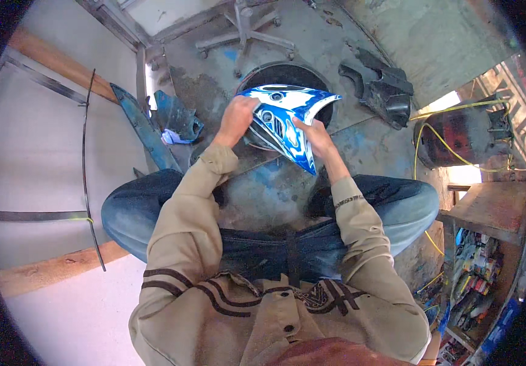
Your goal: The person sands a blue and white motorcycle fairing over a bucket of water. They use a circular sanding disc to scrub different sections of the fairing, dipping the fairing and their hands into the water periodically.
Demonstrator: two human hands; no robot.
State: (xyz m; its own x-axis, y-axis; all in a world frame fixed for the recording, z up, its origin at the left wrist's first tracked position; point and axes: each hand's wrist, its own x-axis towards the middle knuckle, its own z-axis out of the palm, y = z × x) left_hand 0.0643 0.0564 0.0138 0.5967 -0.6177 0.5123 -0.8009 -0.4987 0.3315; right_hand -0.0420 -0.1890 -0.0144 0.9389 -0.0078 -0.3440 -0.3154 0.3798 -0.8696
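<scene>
A motorcycle fairing panel (293, 116), glossy blue and white with round holes and a slotted vent, is held up between my hands over a round black tub (287, 68). My left hand (237, 119) is closed at the panel's left edge. A small greyish patch shows at its fingertips; I cannot make out what it is. My right hand (319, 141) grips the panel's right side, thumb on the painted face and the other fingers hidden beneath. The panel's narrow tip points down toward me. It covers much of the tub's opening.
Dark plastic body parts (382, 85) lie on the floor at far right; a blue piece (177, 119) rests at left. A wheeled chair base (244, 39) stands beyond the tub. At right are a drum-like tank (464, 137) with a yellow hose (417, 146) and a cluttered wooden shelf (489, 207).
</scene>
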